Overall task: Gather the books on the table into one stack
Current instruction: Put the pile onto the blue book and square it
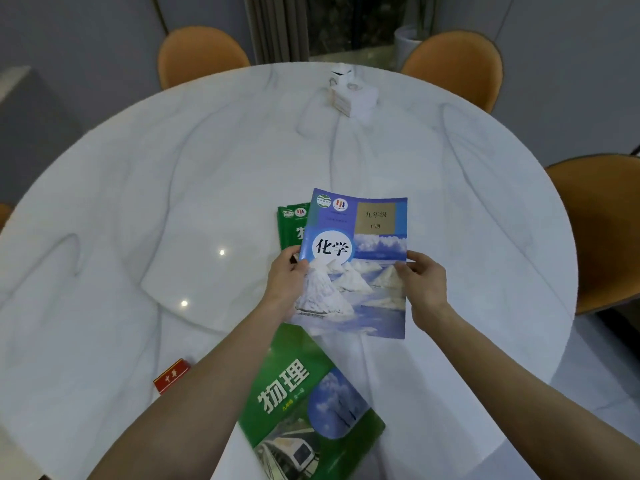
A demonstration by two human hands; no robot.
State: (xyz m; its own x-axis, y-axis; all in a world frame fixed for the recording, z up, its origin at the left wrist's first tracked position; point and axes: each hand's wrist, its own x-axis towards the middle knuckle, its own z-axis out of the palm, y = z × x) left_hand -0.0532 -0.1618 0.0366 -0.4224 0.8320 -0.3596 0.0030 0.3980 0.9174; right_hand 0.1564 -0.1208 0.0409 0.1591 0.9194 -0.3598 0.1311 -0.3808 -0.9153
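A blue chemistry book (360,268) with white mounds on its cover is in the middle of the round white table (173,188). My left hand (285,282) grips its left edge and my right hand (424,285) grips its right edge. Under its upper left corner a green book (291,226) lies on the table, mostly covered. A second green physics book (304,403) lies nearer me, below the blue one, partly under my left forearm.
A small red box (172,375) lies near the table's front left edge. A white tissue box (351,95) stands at the far side. Orange chairs (201,53) ring the table at the back and right.
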